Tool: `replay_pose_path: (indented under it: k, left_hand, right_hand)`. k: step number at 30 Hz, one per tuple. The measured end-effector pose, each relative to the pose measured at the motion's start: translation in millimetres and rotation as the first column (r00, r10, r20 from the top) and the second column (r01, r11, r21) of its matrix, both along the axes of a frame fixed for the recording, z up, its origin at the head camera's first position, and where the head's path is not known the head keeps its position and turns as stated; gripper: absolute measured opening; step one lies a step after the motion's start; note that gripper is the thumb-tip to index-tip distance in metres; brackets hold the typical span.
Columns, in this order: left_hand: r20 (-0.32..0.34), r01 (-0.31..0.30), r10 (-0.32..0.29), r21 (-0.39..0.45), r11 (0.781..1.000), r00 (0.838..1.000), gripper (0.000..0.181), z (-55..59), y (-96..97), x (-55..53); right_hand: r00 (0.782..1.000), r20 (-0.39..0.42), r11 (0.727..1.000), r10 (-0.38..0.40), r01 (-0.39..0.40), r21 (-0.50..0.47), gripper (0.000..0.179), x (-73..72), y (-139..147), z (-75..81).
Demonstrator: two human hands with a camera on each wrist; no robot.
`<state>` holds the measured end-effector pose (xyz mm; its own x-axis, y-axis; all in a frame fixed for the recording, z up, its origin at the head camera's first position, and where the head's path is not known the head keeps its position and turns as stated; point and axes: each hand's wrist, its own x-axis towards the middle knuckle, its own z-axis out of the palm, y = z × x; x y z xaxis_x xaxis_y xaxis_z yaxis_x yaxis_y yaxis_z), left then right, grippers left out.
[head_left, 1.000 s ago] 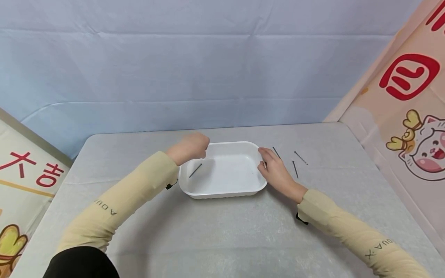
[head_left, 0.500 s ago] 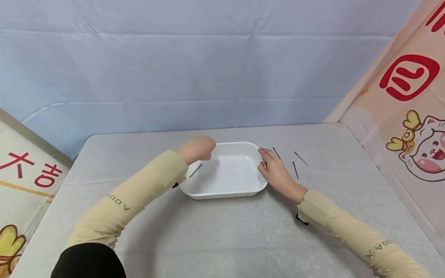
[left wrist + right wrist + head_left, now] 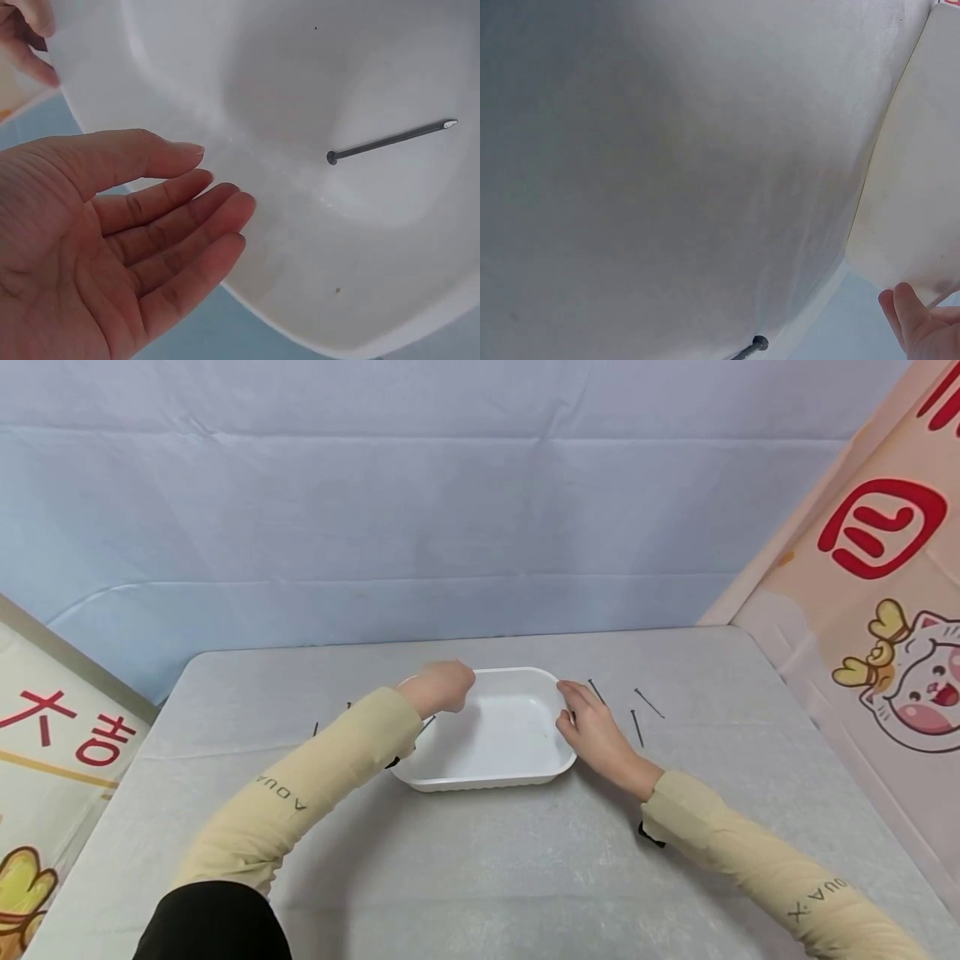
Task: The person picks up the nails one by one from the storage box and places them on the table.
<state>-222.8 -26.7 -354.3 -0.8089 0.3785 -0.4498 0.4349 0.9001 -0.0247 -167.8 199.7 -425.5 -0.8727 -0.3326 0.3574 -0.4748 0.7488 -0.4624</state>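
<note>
A white rectangular tray (image 3: 495,737) stands on the grey table. My left hand (image 3: 442,685) hovers over its far left part; in the left wrist view the fingers (image 3: 180,247) are loosely bent with nothing between them. One dark nail (image 3: 390,142) lies inside the tray, partly covered by the left wrist in the head view. At the tray's right end, my right hand (image 3: 600,731) holds the rim between thumb and fingers; its fingertips (image 3: 904,300) show against the tray's outer wall in the right wrist view.
Right of the tray, three nails lie on the table: a near nail (image 3: 637,727), a slanted nail (image 3: 649,702) and a nail (image 3: 596,691) beside the right hand. Ends of dark nails (image 3: 316,728) peek out left of the left sleeve. A pale blue cloth (image 3: 480,527) hangs behind.
My left hand has moved right and slightly nearer over the tray, covering more of the nail inside. Nail ends left of the sleeve have come into sight. The right hand stays put.
</note>
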Motion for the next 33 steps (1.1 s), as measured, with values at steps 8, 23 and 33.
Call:
replay_pose_path:
  k: [8, 23, 33]
  left_hand:
    - [0.027, -0.022, 0.022, 0.009, 1.0, 0.999, 0.022, -9.0, 0.8, -1.9]
    - [0.057, -0.067, 0.065, 0.032, 0.997, 0.996, 0.024, -16.6, -6.1, -1.0]
    - [0.067, -0.125, 0.12, 0.063, 0.99, 0.99, 0.023, -19.6, -12.1, -0.2]
  right_hand:
    - [1.0, 0.0, 1.0, 0.0, 0.0, -0.001, 0.043, -0.1, 0.0, 0.0]
    - [1.0, -0.001, 1.0, -0.001, 0.001, -0.002, 0.043, -1.8, -0.2, 0.5]
    - [1.0, 0.007, 1.0, -0.002, 0.002, 0.001, 0.043, -2.8, 0.3, 0.0]
